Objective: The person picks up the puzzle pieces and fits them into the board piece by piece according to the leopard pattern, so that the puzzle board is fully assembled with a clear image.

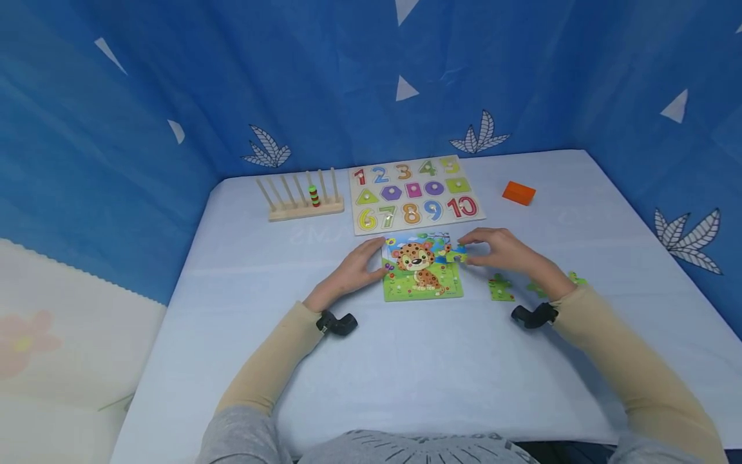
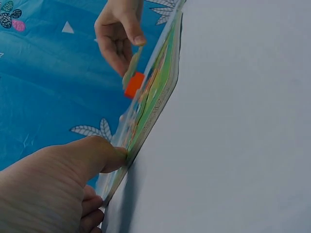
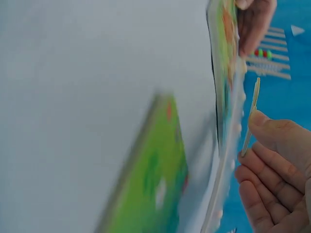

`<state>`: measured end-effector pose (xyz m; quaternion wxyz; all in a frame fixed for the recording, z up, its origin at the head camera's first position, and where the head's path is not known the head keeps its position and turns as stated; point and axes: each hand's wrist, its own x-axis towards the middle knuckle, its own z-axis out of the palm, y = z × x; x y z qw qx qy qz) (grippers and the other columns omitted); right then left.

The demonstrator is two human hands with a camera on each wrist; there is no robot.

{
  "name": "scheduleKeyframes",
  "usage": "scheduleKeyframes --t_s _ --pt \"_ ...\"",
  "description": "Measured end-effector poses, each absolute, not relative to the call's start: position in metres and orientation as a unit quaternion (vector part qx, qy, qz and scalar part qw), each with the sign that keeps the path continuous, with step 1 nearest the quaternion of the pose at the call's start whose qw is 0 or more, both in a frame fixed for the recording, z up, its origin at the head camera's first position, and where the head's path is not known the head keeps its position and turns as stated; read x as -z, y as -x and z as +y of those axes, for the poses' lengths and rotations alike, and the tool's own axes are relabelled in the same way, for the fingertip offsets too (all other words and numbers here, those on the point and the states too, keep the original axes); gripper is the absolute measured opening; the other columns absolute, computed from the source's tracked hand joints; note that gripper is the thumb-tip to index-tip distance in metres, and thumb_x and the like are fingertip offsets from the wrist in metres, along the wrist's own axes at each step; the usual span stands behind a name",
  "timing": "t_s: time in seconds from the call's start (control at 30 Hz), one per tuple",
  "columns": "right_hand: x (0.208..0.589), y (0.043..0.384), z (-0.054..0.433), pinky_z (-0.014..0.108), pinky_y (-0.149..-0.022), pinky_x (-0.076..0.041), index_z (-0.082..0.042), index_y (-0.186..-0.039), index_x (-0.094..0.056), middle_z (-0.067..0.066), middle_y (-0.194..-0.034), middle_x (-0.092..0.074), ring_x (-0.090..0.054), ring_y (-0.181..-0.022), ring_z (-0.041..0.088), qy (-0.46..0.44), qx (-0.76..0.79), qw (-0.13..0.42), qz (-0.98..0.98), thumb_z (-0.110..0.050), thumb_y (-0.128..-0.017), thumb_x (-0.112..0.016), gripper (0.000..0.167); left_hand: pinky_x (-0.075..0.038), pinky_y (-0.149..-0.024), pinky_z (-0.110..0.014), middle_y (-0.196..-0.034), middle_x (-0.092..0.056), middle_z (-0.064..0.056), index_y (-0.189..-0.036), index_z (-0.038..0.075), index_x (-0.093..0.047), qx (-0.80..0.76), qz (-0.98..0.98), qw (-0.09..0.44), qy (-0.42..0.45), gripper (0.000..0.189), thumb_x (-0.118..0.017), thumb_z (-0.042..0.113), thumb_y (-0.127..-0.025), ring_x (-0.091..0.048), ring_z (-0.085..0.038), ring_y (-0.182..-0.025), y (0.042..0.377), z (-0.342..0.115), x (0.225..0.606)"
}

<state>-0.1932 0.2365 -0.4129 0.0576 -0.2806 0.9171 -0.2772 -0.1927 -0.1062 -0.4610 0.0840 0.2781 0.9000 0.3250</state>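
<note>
A leopard jigsaw puzzle (image 1: 400, 292) in a flat board lies on the white table in front of the person. The left hand (image 1: 350, 269) holds its left side, thumb at the edge and fingers near the upper-left corner; the left wrist view shows the thumb (image 2: 109, 155) right on the rim. Between thumb and fingers, the right hand (image 1: 503, 250) pinches a jigsaw piece (image 1: 456, 252) over the puzzle's upper-right part. In the right wrist view that piece (image 3: 251, 116) stands edge-on, tilted. A loose green piece (image 1: 501, 289) lies below the right hand.
Further green pieces (image 1: 576, 278) lie near the right wrist, partly hidden by it. Behind the puzzle is a number-and-shape board (image 1: 445, 218). A wooden peg rack (image 1: 290, 212) with colored beads on one peg stands left of it, an orange block (image 1: 518, 193) to the right.
</note>
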Motion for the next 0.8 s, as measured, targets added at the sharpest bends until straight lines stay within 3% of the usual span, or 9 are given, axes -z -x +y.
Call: scheduleKeyframes --t_s 0.53,0.8 --pt "0.423 0.191 0.206 0.048 -0.096 -0.045 -0.002 -0.116 -0.065 0.013 -0.115 -0.063 -0.055 -0.111 0.030 0.302 0.259 0.084 0.913 -0.015 -0.076 -0.079 0.045 -0.021 -0.113 -0.038 -0.149 -0.031 -0.016 -0.146 0.000 -0.030 -0.323 0.899 0.076 -0.286 0.072 -0.064 0.026 -0.089 -0.027 -0.029 -0.137 0.194 -0.106 0.460" --pt "0.421 0.189 0.199 0.049 -0.095 -0.045 -0.002 -0.115 -0.066 0.012 -0.114 -0.064 -0.055 -0.111 0.031 0.322 0.246 0.068 0.912 -0.017 -0.078 -0.079 0.042 -0.020 -0.114 -0.037 -0.150 -0.030 -0.015 -0.146 0.001 -0.029 -0.321 0.901 0.079 -0.281 0.072 -0.065 0.026 -0.089 -0.026 -0.028 -0.137 0.193 -0.106 0.462"
